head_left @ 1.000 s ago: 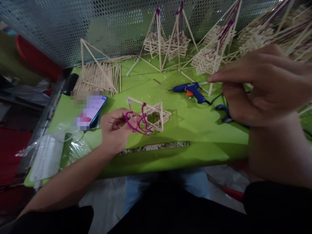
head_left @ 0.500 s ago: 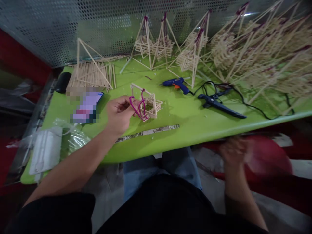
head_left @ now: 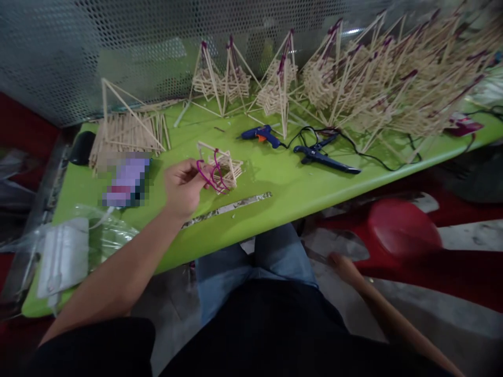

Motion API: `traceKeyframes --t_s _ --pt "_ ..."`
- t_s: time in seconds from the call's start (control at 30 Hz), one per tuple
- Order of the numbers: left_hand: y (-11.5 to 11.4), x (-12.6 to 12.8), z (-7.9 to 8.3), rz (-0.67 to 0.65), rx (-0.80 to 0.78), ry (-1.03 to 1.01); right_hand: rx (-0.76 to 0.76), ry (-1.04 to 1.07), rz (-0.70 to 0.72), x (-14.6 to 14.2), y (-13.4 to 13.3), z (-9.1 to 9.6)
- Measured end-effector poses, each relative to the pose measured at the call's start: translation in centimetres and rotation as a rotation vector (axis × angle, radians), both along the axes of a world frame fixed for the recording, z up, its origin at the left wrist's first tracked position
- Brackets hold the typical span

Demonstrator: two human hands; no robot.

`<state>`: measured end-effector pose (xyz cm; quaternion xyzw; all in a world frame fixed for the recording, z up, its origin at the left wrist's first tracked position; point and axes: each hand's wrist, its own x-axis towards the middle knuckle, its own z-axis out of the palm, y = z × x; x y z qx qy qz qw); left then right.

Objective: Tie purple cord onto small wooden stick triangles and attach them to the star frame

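My left hand (head_left: 184,187) is closed, its thumb and fingers pinching a loop of purple cord (head_left: 214,183) above the green table. The cord is tied to a small frame of thin wooden sticks (head_left: 234,173), which stands on the table just right of the fingers. Low at the right, beyond the table's front edge, is my right hand (head_left: 346,268), beside my knee and near a red stool. Its fingers are mostly hidden, so I cannot make out whether it holds anything. A blue glue gun (head_left: 261,134) lies behind and right of the stick frame.
Dark blue pliers-like tool (head_left: 326,158) and black cable lie to the right. A patterned flat strip (head_left: 231,207) is near the front edge. Many finished-looking stick hangings (head_left: 275,94) crowd the back right. Loose sticks (head_left: 129,131), a phone (head_left: 128,180) and a white power bank (head_left: 65,254) are left.
The view has swung right, shifting the table things leftward. My right hand has moved lower and toward my knee. My left hand keeps its pinch on the purple cord.
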<state>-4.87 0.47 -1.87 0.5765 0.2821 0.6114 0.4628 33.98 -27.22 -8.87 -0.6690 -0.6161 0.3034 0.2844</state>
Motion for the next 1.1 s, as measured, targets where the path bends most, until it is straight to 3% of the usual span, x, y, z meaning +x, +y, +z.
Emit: traceKeyframes --t_s 0.1,0.17,0.23,0.37,0.43,0.5,0.63,0.83,0.93,1.1 --pt "-0.1 0.0 0.1 -0.009 -0.008 0.022 0.048 0.062 0.085 1.7 2.2 -0.6" --pt "-0.3 -0.1 0.3 -0.006 -0.026 0.046 0.088 0.13 0.19 1.8 4.7 1.2" --pt "-0.5 -0.3 0.5 0.003 -0.06 0.067 0.145 0.275 0.393 0.7 7.9 4.3" --pt "-0.8 -0.4 1.0 0.026 -0.119 0.067 0.274 0.501 0.573 -5.0 16.0 11.4" --pt "-0.8 -0.5 1.2 0.033 -0.151 0.047 0.236 0.746 0.515 -8.9 20.4 13.8" --pt "-0.6 -0.7 1.4 0.048 -0.191 0.025 0.123 0.908 0.491 -12.3 24.2 15.1" --pt "-0.1 -1.5 1.4 0.085 -0.246 -0.008 -0.03 1.083 0.426 -16.0 28.6 13.8" --pt "-0.5 -1.9 0.8 0.024 -0.294 -0.003 -0.118 1.085 0.31 -15.8 29.2 9.3" --pt "-1.1 -1.6 1.0 0.016 -0.344 -0.001 -0.112 1.101 0.302 -15.4 28.7 9.1" --pt "-1.7 -1.5 1.3 0.005 -0.387 -0.05 -0.159 1.097 0.303 -14.8 27.7 10.4"
